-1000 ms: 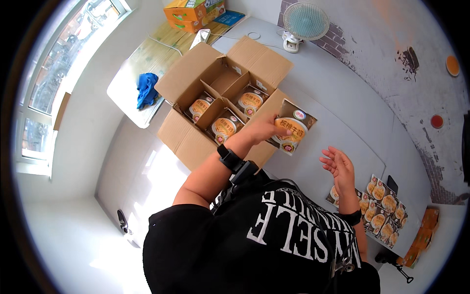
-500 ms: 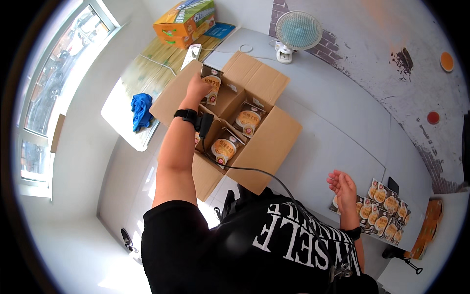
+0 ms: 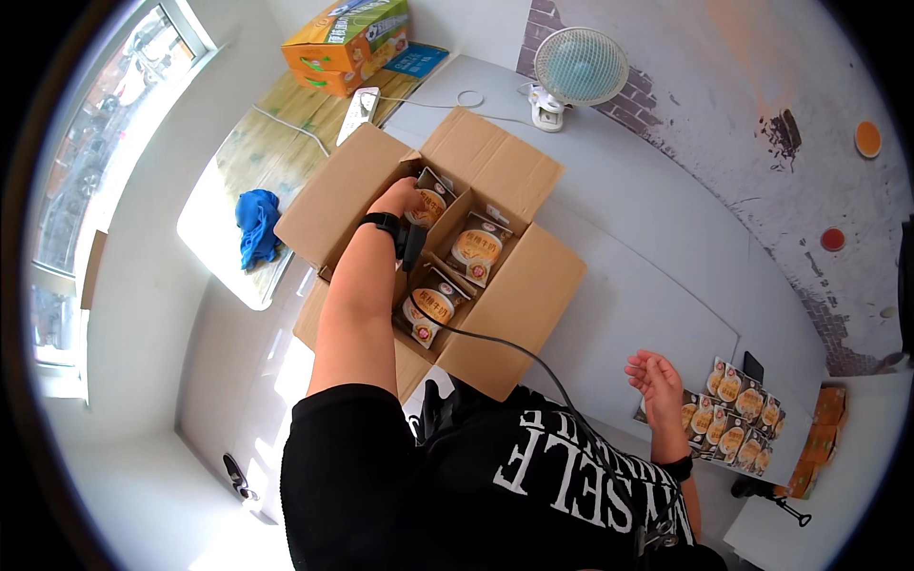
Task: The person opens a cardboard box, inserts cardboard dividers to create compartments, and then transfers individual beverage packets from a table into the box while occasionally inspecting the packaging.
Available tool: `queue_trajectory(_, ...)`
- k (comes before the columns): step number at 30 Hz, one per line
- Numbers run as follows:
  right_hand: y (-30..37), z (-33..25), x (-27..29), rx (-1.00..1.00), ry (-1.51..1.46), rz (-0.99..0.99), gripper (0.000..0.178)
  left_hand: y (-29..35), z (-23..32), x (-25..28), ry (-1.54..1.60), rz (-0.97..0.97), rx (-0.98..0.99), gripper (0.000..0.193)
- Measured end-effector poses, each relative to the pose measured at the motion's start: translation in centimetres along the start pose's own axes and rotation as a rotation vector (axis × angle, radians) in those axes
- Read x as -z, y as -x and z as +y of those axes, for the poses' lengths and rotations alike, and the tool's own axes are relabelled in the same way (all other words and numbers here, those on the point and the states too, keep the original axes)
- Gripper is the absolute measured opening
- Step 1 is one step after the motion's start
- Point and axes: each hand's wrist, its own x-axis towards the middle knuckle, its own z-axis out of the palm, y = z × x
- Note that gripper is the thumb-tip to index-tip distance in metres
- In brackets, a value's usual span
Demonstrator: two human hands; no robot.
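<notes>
My left hand [image 3: 398, 197] reaches into the far compartment of an open cardboard box [image 3: 519, 314] and grips the left edge of a black food packet [image 3: 430, 202] with a bowl picture. The fingertips are partly hidden by the packet and the box wall. Two more such packets stand in the box's divided sections: one packet [image 3: 477, 249] at the right, another packet [image 3: 430, 306] nearer my body. Over the table's near right part hovers my right hand [image 3: 655, 383], its fingers loosely bent and apart, holding nothing.
Rows of the same packets [image 3: 731, 428] lie at the right beside a dark phone [image 3: 753, 366]. A clip fan [image 3: 581, 71] stands at the far edge. To the left are a blue cloth [image 3: 257, 228], a power strip [image 3: 359, 114] and orange-green cartons [image 3: 347, 48].
My left hand has lowered the packet from above the far compartment down into it. The right hand stays open in nearly the same place. The view has shifted slightly.
</notes>
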Motion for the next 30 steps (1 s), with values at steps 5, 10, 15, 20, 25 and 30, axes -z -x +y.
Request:
queue_trajectory(5,-0.2,-0.2,-0.7,0.005,0.013,-0.014,0.027,-1.5,-2.2,-1.4,-0.249,0.087,0.017,0.063)
queue_trajectory(10,-0.3,0.2,-1.1,0.008,0.012,0.016,0.027,1.4,2.5,0.8,-0.561,0.149,-0.049,0.033)
queue_trajectory(15,-0.5,0.3,-1.7,-0.004,0.012,0.022,0.027,3.7,4.7,5.7,-0.296,0.636,-0.221,0.014)
queue_trajectory(20,-0.3,0.2,-2.4,-0.015,0.033,0.010,0.026,1.1,4.1,7.8,-0.311,0.611,-0.313,0.016)
queue_trajectory(25,-0.2,0.4,-2.3,-0.012,0.040,0.029,0.027,0.3,6.1,7.9,-0.591,0.408,-0.263,0.021)
queue_trajectory(30,-0.1,0.8,-2.4,-0.037,0.033,0.052,0.027,-1.5,4.8,8.0,-0.754,0.381,-0.289,0.027)
